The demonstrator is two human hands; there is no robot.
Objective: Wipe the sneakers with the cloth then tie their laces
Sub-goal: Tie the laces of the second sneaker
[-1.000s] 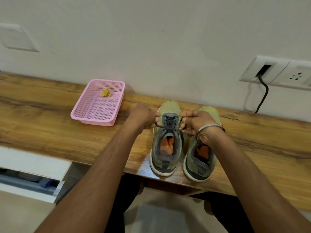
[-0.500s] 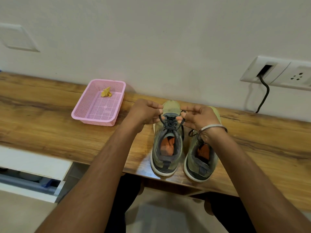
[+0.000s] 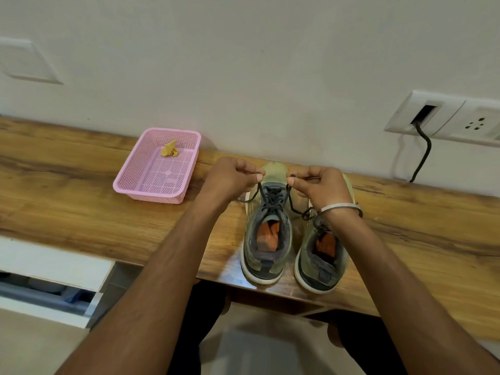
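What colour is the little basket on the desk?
Pink, a perforated plastic basket, seen in the head view, the only one.

Lace ends (image 3: 260, 186) now pulled higher.

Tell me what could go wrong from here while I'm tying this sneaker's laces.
Both sneakers stand close to the shelf's front edge; with your left hand and right hand pulling the laces of the left sneaker, a hard tug might tip it or drag it off. The right sneaker sits close beside it, under your right wrist, whose bracelet hangs by its lace, so the wrong lace may get caught.
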